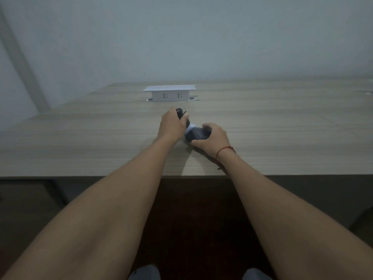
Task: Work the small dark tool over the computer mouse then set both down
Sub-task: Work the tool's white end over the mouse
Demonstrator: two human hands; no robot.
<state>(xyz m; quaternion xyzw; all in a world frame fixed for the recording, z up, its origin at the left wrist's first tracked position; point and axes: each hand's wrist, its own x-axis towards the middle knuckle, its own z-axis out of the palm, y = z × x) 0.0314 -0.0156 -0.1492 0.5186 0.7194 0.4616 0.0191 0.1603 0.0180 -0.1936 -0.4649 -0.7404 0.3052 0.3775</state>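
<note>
**While both hands grip: mid-task, nothing set down yet**

Near frame centre, the left hand (172, 125) has its fingers wrapped around the small dark tool (180, 113), whose pale end points at the mouse (198, 134). The right hand (213, 138) has its fingers curled round the mouse, low over the wooden desk (282, 128); whether the mouse rests on it can't be told. Tool end looks to be touching the mouse's left side, so this reads as the working step. Left to do: finish the pass, put down tool and mouse. White socket box (169, 93) sits further up the frame, well apart.
</note>
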